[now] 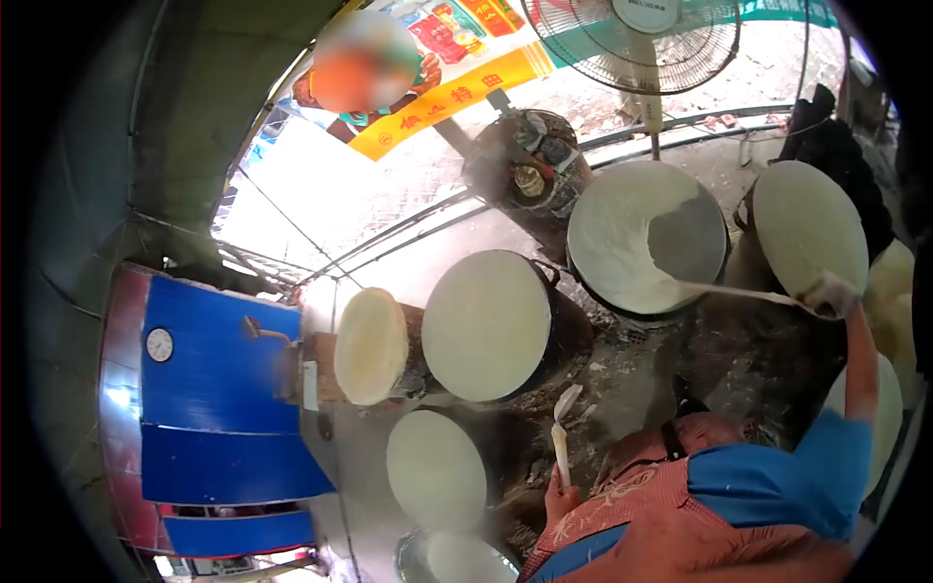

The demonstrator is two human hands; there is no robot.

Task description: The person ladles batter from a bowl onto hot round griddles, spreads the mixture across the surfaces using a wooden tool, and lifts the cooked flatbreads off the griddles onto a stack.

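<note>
Dough [731,290] is gripped in right hand [838,299], trailing onto griddle [688,243] left of those fingers; left hand [561,499] grips scraper [561,450].

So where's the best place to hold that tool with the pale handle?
Probably low on the handle of the tool, coming from the person's side, where the left hand's grip is now. The handle is straight and slim with its bottom end toward the person, while the wider blade points away.
</note>
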